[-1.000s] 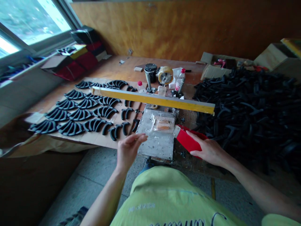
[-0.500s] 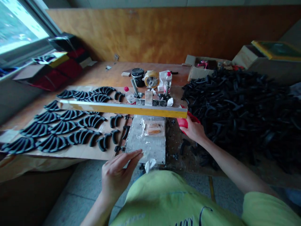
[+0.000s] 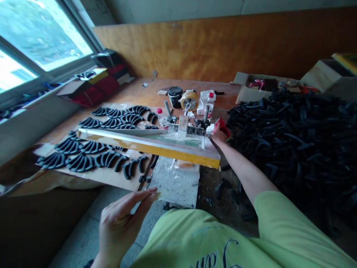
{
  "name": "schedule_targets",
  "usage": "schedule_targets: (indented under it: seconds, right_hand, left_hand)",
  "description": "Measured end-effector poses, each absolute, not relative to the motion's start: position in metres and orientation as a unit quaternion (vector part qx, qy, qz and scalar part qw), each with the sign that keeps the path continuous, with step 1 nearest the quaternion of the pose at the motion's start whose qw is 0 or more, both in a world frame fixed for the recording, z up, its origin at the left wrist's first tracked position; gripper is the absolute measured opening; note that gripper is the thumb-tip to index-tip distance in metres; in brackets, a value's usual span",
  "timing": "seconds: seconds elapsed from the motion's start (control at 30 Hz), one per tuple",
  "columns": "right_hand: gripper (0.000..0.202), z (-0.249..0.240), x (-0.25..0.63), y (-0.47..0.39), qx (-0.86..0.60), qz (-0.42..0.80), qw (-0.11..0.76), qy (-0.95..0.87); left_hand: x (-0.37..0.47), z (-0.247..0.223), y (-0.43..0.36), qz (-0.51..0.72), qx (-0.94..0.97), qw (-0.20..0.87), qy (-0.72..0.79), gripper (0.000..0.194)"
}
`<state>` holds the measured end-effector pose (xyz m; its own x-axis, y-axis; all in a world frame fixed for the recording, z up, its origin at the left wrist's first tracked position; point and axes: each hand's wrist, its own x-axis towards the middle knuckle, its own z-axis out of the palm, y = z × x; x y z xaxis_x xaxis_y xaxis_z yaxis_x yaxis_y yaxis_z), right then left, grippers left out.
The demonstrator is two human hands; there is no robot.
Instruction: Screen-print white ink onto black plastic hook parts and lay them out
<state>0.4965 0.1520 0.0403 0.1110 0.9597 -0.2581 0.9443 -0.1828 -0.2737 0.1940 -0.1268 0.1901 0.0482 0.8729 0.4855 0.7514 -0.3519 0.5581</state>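
Observation:
My left hand [image 3: 126, 216] hovers over the near left corner of the grey base plate [image 3: 174, 186]. Its thumb and fingers are pressed together around a small pale bit that I cannot make out. My right hand [image 3: 219, 136] is closed around a red object [image 3: 224, 127] whose kind is unclear, at the far right corner of a screen-printing frame [image 3: 150, 147]. The frame has yellow-sided bars and greenish mesh, and its front bar hangs tilted above the plate. Clamps [image 3: 182, 128] stand at its back edge. Orange pieces in clear film [image 3: 184, 163] lie on the plate, partly hidden by the frame.
Rows of curved black parts [image 3: 80, 162] lie on cardboard at left. A large heap of black parts [image 3: 279, 141] covers the right side. Behind the clamps stand a black tub [image 3: 175, 97], a tape roll [image 3: 189, 100] and red-capped bottles [image 3: 211, 100]. Boxes [image 3: 89, 91] sit by the window.
The frame's front bar has come down, and its mesh now shows. My right hand has moved from the front bar to the back corner with the red object. My left hand stays pinched.

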Motion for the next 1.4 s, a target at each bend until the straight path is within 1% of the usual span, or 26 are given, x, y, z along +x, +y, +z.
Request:
schedule_targets:
  seconds: [0.1,0.17,0.23,0.27,0.33,0.37,0.43,0.47,0.53,0.6,0.63,0.73,0.83,0.93,1.0,1.1,1.2,1.27,1.4]
  right_hand:
    - [0.059,0.033,0.495,0.164,-0.759,0.182,0.034,-0.624]
    - [0.052,0.032,0.494,0.163,-0.752,0.16,0.057,-0.637]
    - [0.045,0.034,0.495,0.149,-0.724,0.142,0.121,-0.664]
    - [0.044,0.035,0.496,0.137,-0.704,0.158,0.167,-0.672]
    - [0.045,0.034,0.496,0.102,-0.651,0.27,0.275,-0.654]
    - [0.048,0.033,0.495,0.079,-0.614,0.358,0.325,-0.624]
    - [0.059,0.03,0.491,0.027,-0.513,0.542,0.386,-0.543]
    - [0.064,0.029,0.487,0.0,-0.45,0.621,0.394,-0.506]
    - [0.08,0.03,0.479,-0.049,-0.323,0.752,0.361,-0.448]
    - [0.097,0.036,0.471,-0.086,-0.237,0.822,0.323,-0.404]
    - [0.102,0.041,0.467,-0.099,-0.212,0.84,0.312,-0.389]
    - [0.1,0.06,0.464,-0.12,-0.177,0.852,0.301,-0.39]
    - [0.095,0.078,0.466,-0.127,-0.167,0.849,0.262,-0.428]
    - [0.086,0.091,0.467,-0.133,-0.219,0.83,0.211,-0.467]
    - [0.074,0.097,0.466,-0.136,-0.277,0.807,0.195,-0.485]
    - [0.053,0.1,0.462,-0.136,-0.348,0.775,0.209,-0.485]
    - [0.041,0.098,0.458,-0.131,-0.378,0.755,0.249,-0.474]
    - [0.042,0.095,0.455,-0.128,-0.376,0.747,0.277,-0.473]
    - [0.069,0.087,0.438,-0.122,-0.331,0.749,0.318,-0.478]
  left_hand:
    - [0.202,0.196,-0.123,0.388,0.727,0.075,0.562,0.01]
    - [0.205,0.197,-0.121,0.386,0.729,0.074,0.561,0.01]
    - [0.207,0.197,-0.12,0.386,0.729,0.078,0.561,0.01]
    - [0.207,0.196,-0.12,0.386,0.727,0.083,0.561,0.01]
    - [0.207,0.194,-0.121,0.388,0.724,0.095,0.562,0.009]
    - [0.207,0.193,-0.121,0.388,0.723,0.101,0.563,0.009]
    - [0.208,0.192,-0.122,0.387,0.72,0.109,0.565,0.009]
    - [0.208,0.191,-0.123,0.388,0.72,0.113,0.564,0.009]
    - [0.21,0.191,-0.125,0.392,0.721,0.118,0.558,0.009]
    - [0.213,0.191,-0.127,0.398,0.721,0.12,0.554,0.008]
    - [0.214,0.19,-0.129,0.399,0.72,0.12,0.555,0.007]
    - [0.216,0.188,-0.134,0.399,0.709,0.123,0.569,0.007]
    - [0.215,0.184,-0.139,0.405,0.69,0.124,0.587,0.008]
    - [0.211,0.179,-0.145,0.421,0.664,0.127,0.604,0.009]
    - [0.207,0.175,-0.148,0.434,0.642,0.135,0.617,0.01]
    - [0.203,0.17,-0.151,0.456,0.6,0.154,0.639,0.013]
    - [0.202,0.165,-0.152,0.476,0.564,0.188,0.649,0.016]
    - [0.203,0.162,-0.152,0.477,0.556,0.197,0.652,0.017]
    - [0.205,0.162,-0.15,0.471,0.562,0.173,0.657,0.016]
